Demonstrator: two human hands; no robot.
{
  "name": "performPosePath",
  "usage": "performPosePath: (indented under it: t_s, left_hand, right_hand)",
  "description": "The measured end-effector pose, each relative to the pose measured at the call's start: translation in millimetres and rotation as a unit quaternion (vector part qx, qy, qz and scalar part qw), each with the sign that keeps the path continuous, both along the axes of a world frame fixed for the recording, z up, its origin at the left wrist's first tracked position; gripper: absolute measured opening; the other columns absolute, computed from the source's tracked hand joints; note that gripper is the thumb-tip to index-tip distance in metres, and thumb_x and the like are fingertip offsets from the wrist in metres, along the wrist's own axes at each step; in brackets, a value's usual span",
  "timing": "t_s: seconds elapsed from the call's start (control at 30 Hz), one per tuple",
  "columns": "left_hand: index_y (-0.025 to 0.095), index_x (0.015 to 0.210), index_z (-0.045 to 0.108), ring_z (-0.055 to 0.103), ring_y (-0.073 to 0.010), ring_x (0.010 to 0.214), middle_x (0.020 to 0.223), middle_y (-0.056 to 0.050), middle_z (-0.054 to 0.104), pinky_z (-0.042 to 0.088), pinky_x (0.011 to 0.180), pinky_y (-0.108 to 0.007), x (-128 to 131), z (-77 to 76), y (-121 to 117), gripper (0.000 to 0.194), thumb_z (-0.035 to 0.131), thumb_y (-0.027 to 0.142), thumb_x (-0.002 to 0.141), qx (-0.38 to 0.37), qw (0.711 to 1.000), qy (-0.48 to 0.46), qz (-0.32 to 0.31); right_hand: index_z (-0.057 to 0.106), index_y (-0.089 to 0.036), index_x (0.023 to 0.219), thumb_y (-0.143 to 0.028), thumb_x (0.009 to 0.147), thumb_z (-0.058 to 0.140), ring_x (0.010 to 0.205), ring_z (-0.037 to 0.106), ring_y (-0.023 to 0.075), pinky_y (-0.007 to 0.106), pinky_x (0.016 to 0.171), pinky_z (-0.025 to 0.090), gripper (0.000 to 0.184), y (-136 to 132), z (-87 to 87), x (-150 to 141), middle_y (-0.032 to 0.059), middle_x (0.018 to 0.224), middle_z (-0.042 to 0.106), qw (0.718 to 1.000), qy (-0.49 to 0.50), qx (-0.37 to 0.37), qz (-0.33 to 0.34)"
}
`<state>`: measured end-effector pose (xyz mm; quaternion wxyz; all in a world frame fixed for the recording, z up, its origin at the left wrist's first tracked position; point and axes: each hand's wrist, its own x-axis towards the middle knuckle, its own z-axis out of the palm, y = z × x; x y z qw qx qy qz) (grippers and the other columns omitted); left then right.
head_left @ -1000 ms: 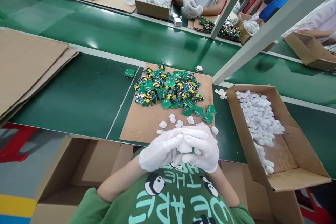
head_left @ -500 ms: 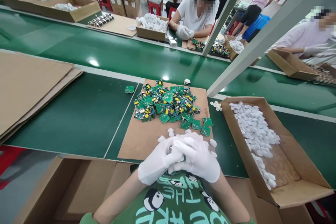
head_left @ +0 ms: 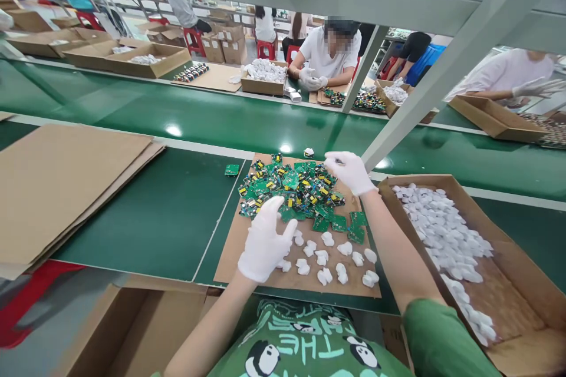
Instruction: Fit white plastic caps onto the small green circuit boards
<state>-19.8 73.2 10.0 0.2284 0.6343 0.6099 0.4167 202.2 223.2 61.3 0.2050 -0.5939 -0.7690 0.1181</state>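
My left hand point(head_left: 266, 241), in a white glove, is over the front left of a cardboard sheet point(head_left: 234, 253). Its thumb and fingers are spread and hold nothing. Just beyond its fingertips lies a heap of small green circuit boards point(head_left: 292, 179) with yellow and black components. My right hand point(head_left: 349, 171), also gloved, reaches to the heap's far right edge, its fingers bent but apart with nothing visible in them. A board with a white piece on it point(head_left: 309, 153) lies left of those fingertips. Several small white plastic pieces point(head_left: 322, 257) are scattered on the near part of the sheet.
A cardboard tray point(head_left: 526, 300) of white pieces stands at right. A slanted metal post point(head_left: 411, 94) rises beyond my right hand. Flat cardboard point(head_left: 75, 188) and a lone board point(head_left: 232, 170) lie left. Across the green conveyor point(head_left: 221, 121), a co-worker point(head_left: 329, 53) handles parts.
My hands were together near my body over the white pieces. They have parted: the left moved left and forward, the right far forward. The white pieces now lie spread out in view.
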Motion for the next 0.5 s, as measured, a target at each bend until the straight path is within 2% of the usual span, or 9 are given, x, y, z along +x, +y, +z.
performPosePath:
  t_s: [0.07, 0.1, 0.17, 0.23, 0.3, 0.37, 0.43, 0.5]
  left_hand:
    - [0.013, 0.138, 0.054, 0.052, -0.0344, 0.127, 0.148, -0.019, 0.049, 0.041, 0.108, -0.052, 1.6, -5.6, 16.9, 0.05, 0.056, 0.021, 0.088, 0.074, 0.984, 0.161, -0.007]
    - [0.012, 0.138, 0.055, 0.049, -0.0363, 0.131, 0.15, -0.019, 0.047, 0.039, 0.109, -0.052, 2.8, -8.7, 24.6, 0.05, 0.054, 0.016, 0.088, 0.092, 0.971, 0.222, -0.014]
    - [0.011, 0.138, 0.057, 0.045, -0.0388, 0.135, 0.152, -0.018, 0.045, 0.037, 0.11, -0.053, 4.7, -14.9, 36.0, 0.053, 0.053, 0.009, 0.085, 0.104, 0.946, 0.306, -0.024]
    - [0.012, 0.136, 0.06, 0.042, -0.0399, 0.137, 0.152, -0.018, 0.046, 0.035, 0.11, -0.053, 5.1, -21.1, 40.3, 0.054, 0.053, 0.006, 0.083, 0.109, 0.932, 0.345, -0.023]
    - [0.012, 0.13, 0.064, 0.043, -0.0395, 0.137, 0.15, -0.02, 0.048, 0.035, 0.109, -0.053, 3.7, -26.0, 38.6, 0.048, 0.054, 0.006, 0.084, 0.113, 0.928, 0.354, -0.018]
    - [0.011, 0.121, 0.068, 0.049, -0.0385, 0.132, 0.145, -0.022, 0.053, 0.037, 0.106, -0.052, 0.7, -28.5, 34.6, 0.037, 0.054, 0.01, 0.087, 0.121, 0.929, 0.35, -0.01]
    - [0.012, 0.111, 0.07, 0.055, -0.0375, 0.124, 0.137, -0.021, 0.06, 0.04, 0.102, -0.051, -2.9, -28.8, 31.6, 0.027, 0.055, 0.015, 0.089, 0.125, 0.932, 0.341, -0.01]
    - [0.013, 0.097, 0.072, 0.061, -0.0356, 0.112, 0.118, -0.019, 0.07, 0.044, 0.095, -0.049, -6.1, -28.1, 31.2, 0.02, 0.053, 0.016, 0.09, 0.123, 0.935, 0.333, -0.021]
  right_hand:
    - [0.069, -0.013, 0.112, -0.031, 0.097, 0.05, 0.114, 0.062, 0.0275, 0.045, 0.101, 0.046, 0.03, 34.0, -8.2, 2.6, 0.0137, 0.119, 0.069, 0.998, -0.028, -0.025, -0.057]
    - [0.067, -0.013, 0.114, -0.034, 0.096, 0.054, 0.112, 0.062, 0.0269, 0.047, 0.099, 0.047, 0.03, 44.5, -12.1, 3.7, 0.0133, 0.119, 0.068, 0.996, -0.042, -0.041, -0.071]
    - [0.063, -0.014, 0.117, -0.04, 0.094, 0.061, 0.109, 0.063, 0.0249, 0.048, 0.097, 0.048, 0.035, 52.2, -17.3, 6.0, 0.0106, 0.119, 0.066, 0.992, -0.065, -0.07, -0.081]
    - [0.061, -0.016, 0.123, -0.04, 0.093, 0.062, 0.114, 0.06, 0.0265, 0.048, 0.099, 0.047, 0.039, 42.7, -18.4, 8.8, 0.0118, 0.125, 0.063, 0.991, -0.077, -0.079, -0.076]
    - [0.06, -0.016, 0.128, -0.036, 0.095, 0.057, 0.122, 0.056, 0.0291, 0.045, 0.103, 0.043, 0.039, 16.5, -16.4, 12.4, 0.0145, 0.132, 0.06, 0.993, -0.073, -0.071, -0.056]
    - [0.064, -0.019, 0.126, -0.035, 0.096, 0.052, 0.122, 0.056, 0.0267, 0.037, 0.103, 0.042, 0.036, -23.9, -14.3, 16.3, 0.0119, 0.131, 0.063, 0.996, -0.059, -0.07, -0.018]
    - [0.072, -0.024, 0.109, -0.036, 0.093, 0.057, 0.109, 0.064, 0.0215, 0.03, 0.094, 0.046, 0.025, -71.2, -15.9, 19.7, 0.0049, 0.116, 0.071, 0.994, -0.048, -0.093, 0.031]
    - [0.074, -0.026, 0.103, -0.032, 0.089, 0.062, 0.097, 0.067, 0.0198, 0.029, 0.086, 0.048, 0.02, -114.0, -23.3, 21.1, 0.0019, 0.099, 0.075, 0.991, -0.043, -0.113, 0.051]
